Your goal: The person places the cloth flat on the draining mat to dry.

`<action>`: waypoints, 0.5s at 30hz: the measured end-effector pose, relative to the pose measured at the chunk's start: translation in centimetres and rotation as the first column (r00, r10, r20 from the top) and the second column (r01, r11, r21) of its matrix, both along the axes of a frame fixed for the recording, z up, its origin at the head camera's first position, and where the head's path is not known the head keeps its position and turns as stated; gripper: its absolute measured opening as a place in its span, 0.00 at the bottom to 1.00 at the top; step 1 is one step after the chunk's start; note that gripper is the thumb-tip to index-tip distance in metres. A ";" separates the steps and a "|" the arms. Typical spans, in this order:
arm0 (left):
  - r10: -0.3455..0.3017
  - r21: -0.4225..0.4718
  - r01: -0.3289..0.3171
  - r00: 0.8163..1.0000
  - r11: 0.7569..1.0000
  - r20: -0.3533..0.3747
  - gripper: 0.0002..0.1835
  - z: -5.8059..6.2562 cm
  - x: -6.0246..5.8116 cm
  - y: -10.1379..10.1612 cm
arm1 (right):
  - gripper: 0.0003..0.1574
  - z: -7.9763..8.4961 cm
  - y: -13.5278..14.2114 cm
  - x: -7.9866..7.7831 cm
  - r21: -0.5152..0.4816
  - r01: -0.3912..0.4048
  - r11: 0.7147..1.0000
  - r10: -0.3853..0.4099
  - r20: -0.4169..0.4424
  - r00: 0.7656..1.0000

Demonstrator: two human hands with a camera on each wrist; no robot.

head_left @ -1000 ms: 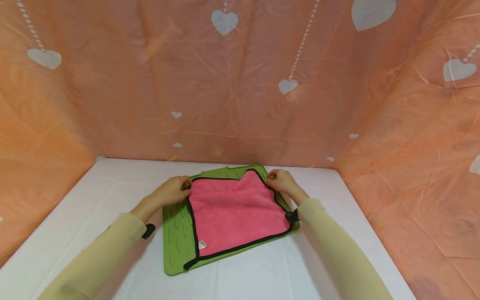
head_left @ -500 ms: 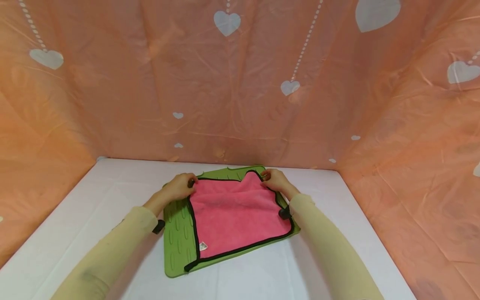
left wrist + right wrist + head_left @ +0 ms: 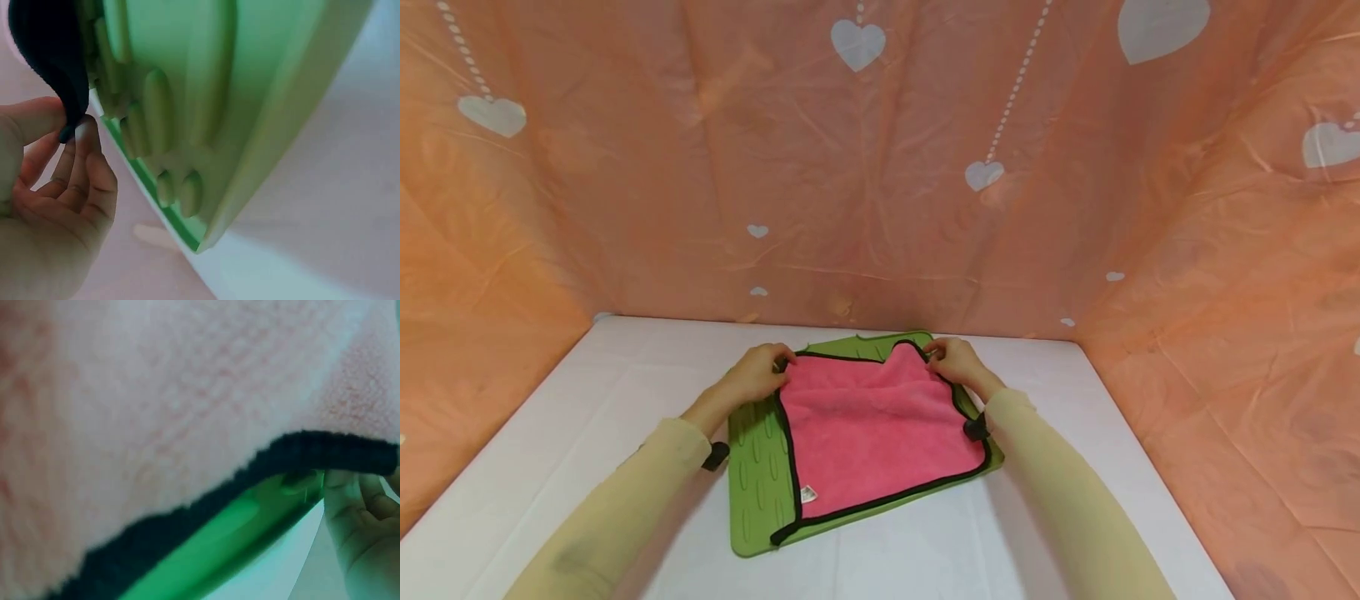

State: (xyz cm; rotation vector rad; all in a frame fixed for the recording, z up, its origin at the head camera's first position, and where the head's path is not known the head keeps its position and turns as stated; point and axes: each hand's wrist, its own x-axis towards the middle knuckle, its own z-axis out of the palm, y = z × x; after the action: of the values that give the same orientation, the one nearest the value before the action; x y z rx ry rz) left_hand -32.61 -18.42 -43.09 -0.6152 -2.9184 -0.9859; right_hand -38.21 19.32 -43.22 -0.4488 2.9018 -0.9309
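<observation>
A pink cloth [image 3: 865, 442] with black edging and a small white tag [image 3: 808, 494] lies spread over a green ribbed mat [image 3: 752, 475]. At the cloth's far left corner, my left hand [image 3: 751, 375] pinches the black edging [image 3: 70, 106] between thumb and fingers, as the left wrist view shows. My right hand [image 3: 961, 365] pinches the edging near the far right corner, where the cloth bunches up in a small hump. In the right wrist view its fingers [image 3: 347, 512] reach under the dark border. The near left corner of the border sticks out past the pink fabric.
The mat lies tilted on a white-covered table [image 3: 880, 550], its left strip uncovered by the cloth. Orange curtains [image 3: 805, 167] with white hearts stand behind and at both sides. Each wrist carries a small black device [image 3: 717, 456].
My left hand has moved slightly right and away from me, over the cloth's corner. The right hand has shifted only a little; cloth and mat stay nearly as they were.
</observation>
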 end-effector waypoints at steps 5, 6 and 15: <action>0.040 0.063 -0.036 0.997 0.997 -0.070 0.15 0.6 0.8 -0.8 | 0.18 -0.1 0.1 -0.2 -0.085 0.015 0.996 -0.022 -0.083 0.996; 0.051 0.074 -0.045 0.995 0.996 -0.085 0.15 0.7 1.0 -0.9 | 0.18 -0.1 0.1 -0.3 -0.099 0.019 0.995 -0.028 -0.094 0.995; 0.087 0.038 -0.084 0.991 0.996 -0.098 0.18 0.7 1.1 -1.8 | 0.17 -0.1 -0.9 -1.1 -0.116 0.039 0.992 -0.052 -0.113 0.992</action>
State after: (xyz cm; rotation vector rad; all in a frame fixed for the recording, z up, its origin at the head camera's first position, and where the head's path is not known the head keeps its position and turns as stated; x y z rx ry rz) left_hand -31.54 -20.24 -42.44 -0.5171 -2.8100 -0.9636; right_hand -39.28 18.44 -43.27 -0.4607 2.9851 -1.1175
